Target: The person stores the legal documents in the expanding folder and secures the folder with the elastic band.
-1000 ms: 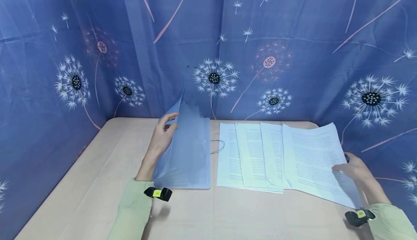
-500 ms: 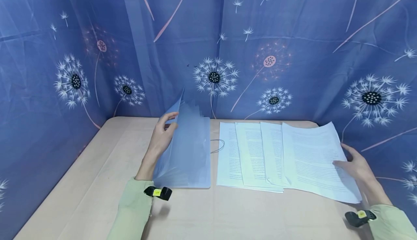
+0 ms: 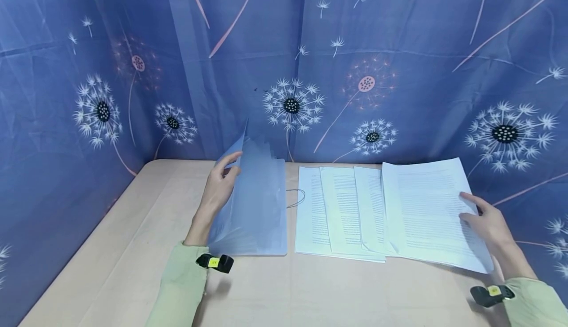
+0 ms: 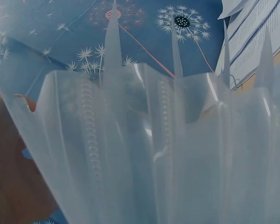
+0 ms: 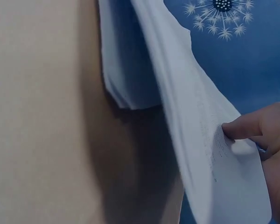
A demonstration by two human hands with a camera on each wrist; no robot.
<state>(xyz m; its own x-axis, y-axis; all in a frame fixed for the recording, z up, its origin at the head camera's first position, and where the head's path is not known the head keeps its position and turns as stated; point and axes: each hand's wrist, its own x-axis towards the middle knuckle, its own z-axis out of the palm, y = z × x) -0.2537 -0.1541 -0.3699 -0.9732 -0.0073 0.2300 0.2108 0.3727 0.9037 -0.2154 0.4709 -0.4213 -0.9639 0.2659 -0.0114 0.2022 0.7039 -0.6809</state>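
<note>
A translucent blue expanding file folder (image 3: 262, 203) lies left of the middle of the table, its front flap raised. My left hand (image 3: 221, 181) holds the flap's edge with curled fingers. Clear pleated pockets (image 4: 191, 140) fan apart in the left wrist view, where the hand is partly hidden behind plastic. At far right, my right hand (image 3: 490, 221) pinches the right edge of the rightmost printed sheets (image 3: 430, 213). Those sheets are lifted on that side and bowed, as the right wrist view shows; the thumb (image 5: 242, 127) presses on the printed face.
Several more printed sheets (image 3: 341, 211) overlap in a row between the folder and my right hand. An elastic cord loop (image 3: 296, 199) sticks out of the folder's right edge. A blue dandelion-patterned curtain (image 3: 284, 60) stands behind the beige table (image 3: 333, 292).
My right hand has raised the rightmost sheets' right side, and their top edge now sits higher and flatter. The left hand and the folder have hardly moved.
</note>
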